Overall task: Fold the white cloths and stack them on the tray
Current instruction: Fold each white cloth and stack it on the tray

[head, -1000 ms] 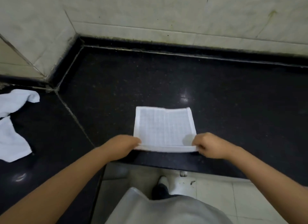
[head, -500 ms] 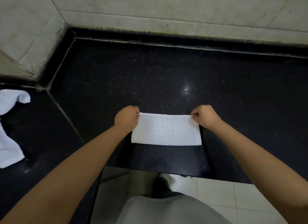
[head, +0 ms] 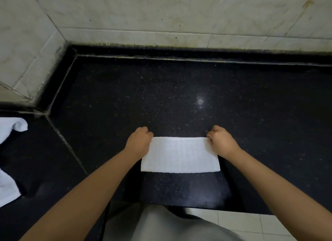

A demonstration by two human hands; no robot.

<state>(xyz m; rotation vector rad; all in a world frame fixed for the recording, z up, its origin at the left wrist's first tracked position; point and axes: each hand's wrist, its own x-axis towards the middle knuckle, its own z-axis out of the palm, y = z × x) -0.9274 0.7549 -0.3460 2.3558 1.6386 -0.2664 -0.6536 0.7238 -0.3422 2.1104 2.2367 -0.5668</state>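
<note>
A folded rectangular white cloth (head: 180, 154) lies flat on the black speckled stone bench (head: 179, 97), near its front edge and about midway across the view, with the left hand (head: 139, 141) at its far left corner and the right hand (head: 221, 141) at its far right corner. Well apart to the left, on the adjoining stretch of bench beyond a seam, lies a crumpled white cloth (head: 8, 161), partly out of view. Behind the bench and along its left side stands a pale tiled wall (head: 161, 16), and a pale tiled floor (head: 242, 224) lies below the bench's front edge.
</note>
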